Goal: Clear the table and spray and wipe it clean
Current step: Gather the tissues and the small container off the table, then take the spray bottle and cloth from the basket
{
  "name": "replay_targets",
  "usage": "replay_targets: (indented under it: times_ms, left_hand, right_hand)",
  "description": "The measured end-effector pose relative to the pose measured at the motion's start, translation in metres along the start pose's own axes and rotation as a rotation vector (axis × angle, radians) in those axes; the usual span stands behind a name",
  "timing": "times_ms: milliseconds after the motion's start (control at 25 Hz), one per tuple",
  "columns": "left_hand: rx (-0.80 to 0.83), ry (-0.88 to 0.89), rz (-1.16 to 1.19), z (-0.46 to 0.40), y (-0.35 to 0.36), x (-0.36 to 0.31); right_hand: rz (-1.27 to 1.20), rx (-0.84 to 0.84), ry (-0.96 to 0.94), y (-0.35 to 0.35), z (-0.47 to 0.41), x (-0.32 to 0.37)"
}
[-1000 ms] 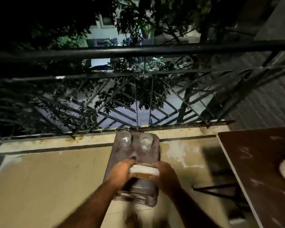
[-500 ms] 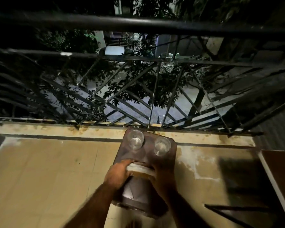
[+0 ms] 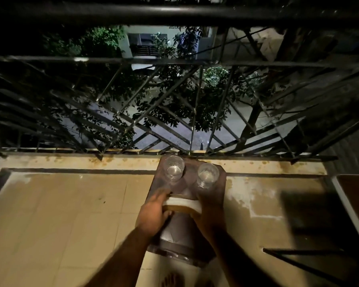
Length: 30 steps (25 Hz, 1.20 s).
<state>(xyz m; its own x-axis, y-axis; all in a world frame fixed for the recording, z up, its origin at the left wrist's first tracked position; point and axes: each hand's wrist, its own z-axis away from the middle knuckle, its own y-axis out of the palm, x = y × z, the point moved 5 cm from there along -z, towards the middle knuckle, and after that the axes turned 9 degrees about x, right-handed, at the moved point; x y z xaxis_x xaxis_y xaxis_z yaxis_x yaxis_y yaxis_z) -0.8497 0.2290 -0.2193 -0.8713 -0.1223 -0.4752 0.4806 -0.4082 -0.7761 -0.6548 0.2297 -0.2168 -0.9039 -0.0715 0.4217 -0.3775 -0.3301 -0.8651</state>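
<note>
Head view, looking down on a balcony floor: the left hand (image 3: 153, 214) and right hand (image 3: 210, 212) grip opposite sides of a dark tray (image 3: 190, 183), fingers curled round its edges. Its long axis runs straight ahead from the hands toward the railing (image 3: 174, 63). Two glasses (image 3: 173, 167) stand upright at the far end, and a pale object (image 3: 183, 206), unclear, lies between the hands.

Railing (image 3: 174, 121) blocks ahead; table edge (image 3: 346, 201) right — tiled floor (image 3: 60, 214) left open.

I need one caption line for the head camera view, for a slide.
Both hands, left hand and right hand, carry a tray with two glasses toward a balcony railing.
</note>
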Motion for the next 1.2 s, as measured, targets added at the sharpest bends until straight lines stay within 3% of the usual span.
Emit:
replay_targets:
  times_ms: [200,240,320,440,880,1200]
  left_hand:
    - [0.032,0.196,-0.061,0.054,-0.050,-0.107]
    - [0.032,0.235,-0.060,0.063,-0.059,-0.134]
    - [0.034,0.341,-0.061,0.079,-0.070,-0.190]
    - [0.070,0.519,-0.067,0.097,-0.065,-0.270]
    - [0.258,0.996,-0.162,0.190,0.111,-0.542]
    - [0.384,1.100,-0.234,0.228,0.194,-0.646]
  right_hand:
    - [-0.126,-0.045,0.189,-0.119,0.072,0.027]
    - [-0.024,-0.110,0.186,-0.141,0.088,0.026]
    - [0.026,-0.136,0.200,-0.178,0.114,0.009]
    - [-0.098,-0.159,0.348,-0.215,0.157,-0.044]
    - [-0.241,-0.540,0.757,-0.288,0.418,-0.256]
    - [-0.302,-0.576,0.947,-0.289,0.517,-0.345]
